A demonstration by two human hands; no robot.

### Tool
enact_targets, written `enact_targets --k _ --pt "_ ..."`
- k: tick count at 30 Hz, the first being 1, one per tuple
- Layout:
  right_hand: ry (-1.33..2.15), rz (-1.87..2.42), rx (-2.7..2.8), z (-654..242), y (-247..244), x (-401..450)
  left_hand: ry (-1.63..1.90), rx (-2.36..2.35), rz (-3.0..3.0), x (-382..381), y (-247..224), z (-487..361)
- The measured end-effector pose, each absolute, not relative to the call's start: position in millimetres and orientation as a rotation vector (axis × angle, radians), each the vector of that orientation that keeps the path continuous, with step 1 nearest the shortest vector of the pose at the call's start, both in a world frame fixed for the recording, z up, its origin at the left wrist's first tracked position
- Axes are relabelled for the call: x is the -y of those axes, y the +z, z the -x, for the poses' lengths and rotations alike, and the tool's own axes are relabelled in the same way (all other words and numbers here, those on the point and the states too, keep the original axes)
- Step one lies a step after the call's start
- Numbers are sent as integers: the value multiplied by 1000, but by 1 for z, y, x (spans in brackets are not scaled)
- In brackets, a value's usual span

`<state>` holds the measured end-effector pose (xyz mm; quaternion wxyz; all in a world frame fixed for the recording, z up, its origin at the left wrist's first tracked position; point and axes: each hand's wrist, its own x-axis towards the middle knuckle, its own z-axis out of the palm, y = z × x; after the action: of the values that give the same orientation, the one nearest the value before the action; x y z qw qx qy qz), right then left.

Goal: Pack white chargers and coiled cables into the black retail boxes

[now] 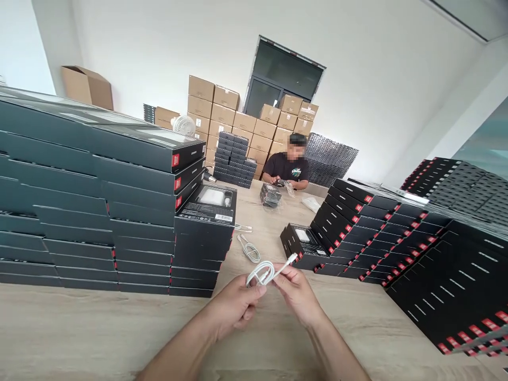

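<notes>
A coiled white cable (266, 271) is held between my two hands above the wooden table (254, 349). My left hand (237, 300) is closed on the loops of the coil, thumb on top. My right hand (296, 288) pinches the same cable close to its connector (292, 259), which points up and to the right. Just beyond my hands, a second coiled white cable (250, 248) lies on the table. Farther off, part of another white cable (243, 228) shows beside the black boxes.
Tall stacks of black boxes stand at left (99, 211) and right (365, 227). An open-topped black box (304, 238) holds a white item. Across the table, a person (291, 164) handles something near a plastic-wrapped box (271, 194). Cardboard cartons (242, 124) line the wall.
</notes>
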<state>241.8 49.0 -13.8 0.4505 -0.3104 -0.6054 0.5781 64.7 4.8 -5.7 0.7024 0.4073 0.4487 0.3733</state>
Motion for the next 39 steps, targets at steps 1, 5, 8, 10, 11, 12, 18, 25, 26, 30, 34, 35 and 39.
enact_targets --k 1,5,8,10,11,12,18,25,26,30,34,35,39 --pt "1434 762 1494 -242 -15 -48 855 -1012 -918 -5 -6 -66" --pt "1378 840 1423 -237 -19 -45 860 -1052 -975 -5 -5 -70" --pt "1327 896 1379 -232 -19 -44 837 -1040 -994 -2 -4 -70" --pt "1390 857 1367 -230 -16 -44 836 -985 -1010 1 -1 -69" --pt "1439 825 1360 -230 -14 -44 838 -950 -1025 1 0 -69" --pt "1485 793 1354 -230 -12 -44 839 -922 -1038 2 1 -68" --pt "1247 927 1554 -235 -9 -48 951 -1002 -1179 -5 0 -70" --pt "1095 1040 1506 -229 -7 -37 970 -1408 -1737 -6 6 -66" --pt "1080 1033 1534 -229 -7 -36 957 -1425 -1756 -6 7 -65" --pt "1065 1026 1558 -228 -6 -31 948 -1430 -1780 -6 9 -65" --pt "1078 1016 1536 -225 -4 -28 913 -1496 -1865 -6 11 -66" --pt "1091 1009 1527 -224 -4 -27 893 -1531 -1880 -6 11 -66" --pt "1154 993 1485 -220 -4 -26 851 -1588 -1842 -6 10 -68"
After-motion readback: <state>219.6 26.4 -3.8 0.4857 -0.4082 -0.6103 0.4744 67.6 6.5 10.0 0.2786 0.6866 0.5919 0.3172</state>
